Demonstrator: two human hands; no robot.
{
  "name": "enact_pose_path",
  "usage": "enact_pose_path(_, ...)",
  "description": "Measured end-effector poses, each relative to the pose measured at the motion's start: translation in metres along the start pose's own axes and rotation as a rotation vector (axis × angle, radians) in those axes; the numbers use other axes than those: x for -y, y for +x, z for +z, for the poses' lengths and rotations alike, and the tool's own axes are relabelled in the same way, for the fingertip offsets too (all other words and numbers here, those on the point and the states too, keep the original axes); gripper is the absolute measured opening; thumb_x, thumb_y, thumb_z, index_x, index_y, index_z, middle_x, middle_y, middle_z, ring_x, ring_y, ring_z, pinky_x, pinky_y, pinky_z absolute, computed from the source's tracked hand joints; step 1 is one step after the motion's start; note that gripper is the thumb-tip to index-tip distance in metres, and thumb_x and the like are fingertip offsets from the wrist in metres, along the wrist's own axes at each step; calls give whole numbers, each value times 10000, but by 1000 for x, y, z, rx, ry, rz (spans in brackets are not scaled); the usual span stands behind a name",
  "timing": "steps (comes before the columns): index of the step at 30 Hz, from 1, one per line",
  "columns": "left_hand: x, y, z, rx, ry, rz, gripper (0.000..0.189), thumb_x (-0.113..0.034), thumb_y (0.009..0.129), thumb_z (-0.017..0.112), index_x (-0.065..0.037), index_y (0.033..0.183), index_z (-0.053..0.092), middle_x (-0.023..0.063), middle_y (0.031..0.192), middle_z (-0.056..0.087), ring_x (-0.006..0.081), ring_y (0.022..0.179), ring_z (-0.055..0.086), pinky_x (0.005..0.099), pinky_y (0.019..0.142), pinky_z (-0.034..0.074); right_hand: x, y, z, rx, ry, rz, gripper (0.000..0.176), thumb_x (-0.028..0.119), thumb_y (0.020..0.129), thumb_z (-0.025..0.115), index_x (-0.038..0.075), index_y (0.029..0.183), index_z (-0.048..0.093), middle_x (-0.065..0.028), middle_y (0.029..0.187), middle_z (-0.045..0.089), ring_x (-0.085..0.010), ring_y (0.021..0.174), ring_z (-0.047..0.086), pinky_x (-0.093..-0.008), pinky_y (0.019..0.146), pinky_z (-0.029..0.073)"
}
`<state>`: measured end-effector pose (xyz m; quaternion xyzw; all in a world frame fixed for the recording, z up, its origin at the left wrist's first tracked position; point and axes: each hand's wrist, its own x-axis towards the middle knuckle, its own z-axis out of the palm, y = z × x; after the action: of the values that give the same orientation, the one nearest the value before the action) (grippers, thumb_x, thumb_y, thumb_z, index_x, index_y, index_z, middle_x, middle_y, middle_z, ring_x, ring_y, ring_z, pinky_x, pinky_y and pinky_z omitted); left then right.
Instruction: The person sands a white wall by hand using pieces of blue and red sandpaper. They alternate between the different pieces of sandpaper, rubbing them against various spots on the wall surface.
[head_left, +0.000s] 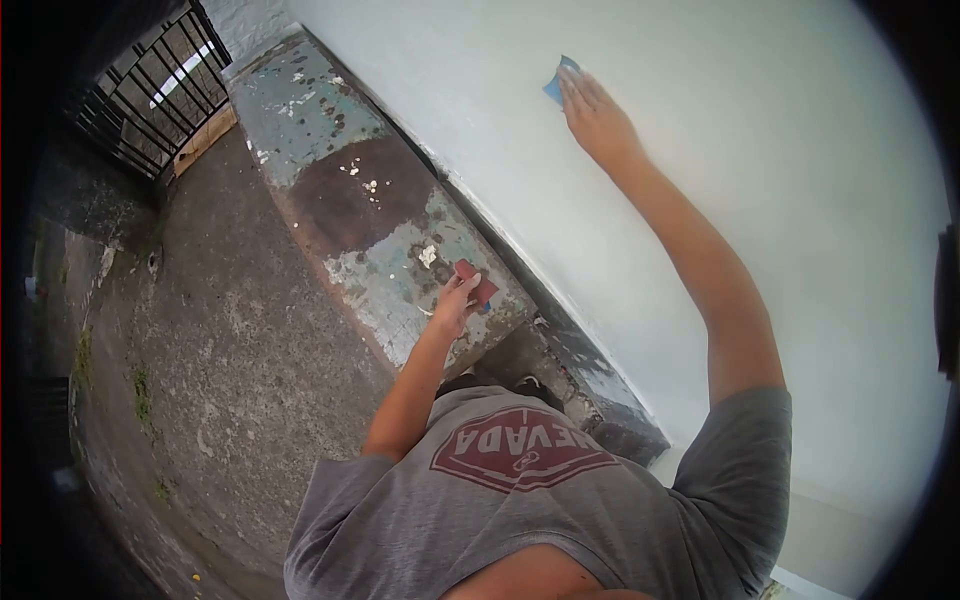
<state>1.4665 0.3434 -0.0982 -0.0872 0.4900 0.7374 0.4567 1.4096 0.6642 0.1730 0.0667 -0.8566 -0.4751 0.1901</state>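
Note:
My right hand (590, 105) is raised against the pale wall (500, 130), its fingers pressing a blue sheet (560, 78) that looks like sandpaper flat on the surface. Part of that sheet is hidden under the fingers. Lower down, my left hand (455, 305) pinches a folded reddish sheet (484, 291) with a bit of blue at its lower edge. This hand is over the paint-worn ledge (390, 255), away from the wall.
The stained ledge runs along the foot of the wall, with whitish flakes (428, 256) on it. Rough concrete ground (250, 350) lies to the left. A black barred gate (165, 90) stands at the upper left.

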Motion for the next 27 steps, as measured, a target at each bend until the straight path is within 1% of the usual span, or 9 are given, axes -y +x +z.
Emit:
enact_pose_path(2,3,3,3,1,11,-6,374,-254,971,673,-145,1302,537,8,1153,631,152,1022,611,345,829,488,39,-18,22,141,134,-103,445,142,985,485,-72,1372,538,-162,1525,472,-222,1436,422,-368,1231,275)
enact_pose_path(5,-2,2,8,1,26,-18,354,-262,973,666,-147,1285,543,11,1168,622,158,1045,605,357,869,478,34,-17,24,143,227,-87,447,121,978,487,-75,1378,528,-166,1533,460,-230,1437,421,-365,1234,273)
enact_pose_path(8,1,10,5,10,20,-15,346,-261,973,665,-141,1275,545,17,1176,618,163,1062,601,364,894,476,-12,6,-16,99,101,12,462,119,974,494,-74,1393,510,-152,1543,451,-232,1447,404,-368,1236,269)
enact_pose_path(11,2,17,10,-2,-18,-1,342,-262,972,669,-139,1266,547,20,1167,621,166,1055,600,367,894,477,-50,24,-45,-68,89,200,441,114,968,507,-71,1368,522,-158,1513,481,-248,1424,435,-380,1219,306)
enact_pose_path(14,3,21,20,12,-17,-14,338,-270,972,670,-147,1262,548,18,1158,624,167,1044,599,368,892,478,-21,14,-24,-108,135,188,433,114,968,508,-80,1355,525,-168,1493,499,-253,1421,440,-388,1219,306)
enact_pose_path(18,2,12,25,38,2,-28,399,-281,983,652,-107,1314,512,44,1190,608,174,1070,607,374,920,496,49,-5,14,72,196,20,454,143,969,498,-70,1367,543,-167,1496,506,-240,1416,451,-378,1233,276)
enact_pose_path(20,-2,8,23,38,21,-30,406,-278,984,649,-103,1322,509,45,1195,609,173,1065,608,376,915,489,50,-7,22,112,231,3,452,141,970,501,-69,1368,541,-164,1505,496,-238,1423,441,-379,1232,279)
enact_pose_path(21,-6,6,22,29,36,-45,405,-276,984,648,-106,1323,508,46,1197,610,172,1065,609,377,915,486,47,-7,23,134,244,-5,450,140,971,502,-68,1369,541,-163,1509,491,-238,1426,436,-379,1231,280)
enact_pose_path(27,-5,25,23,5,-29,-14,355,-280,972,667,-151,1279,544,15,1128,636,154,992,613,349,867,479,-59,29,-51,-128,122,311,453,177,1022,479,-66,1405,479,-160,1534,450,-248,1439,408,-401,1218,299)
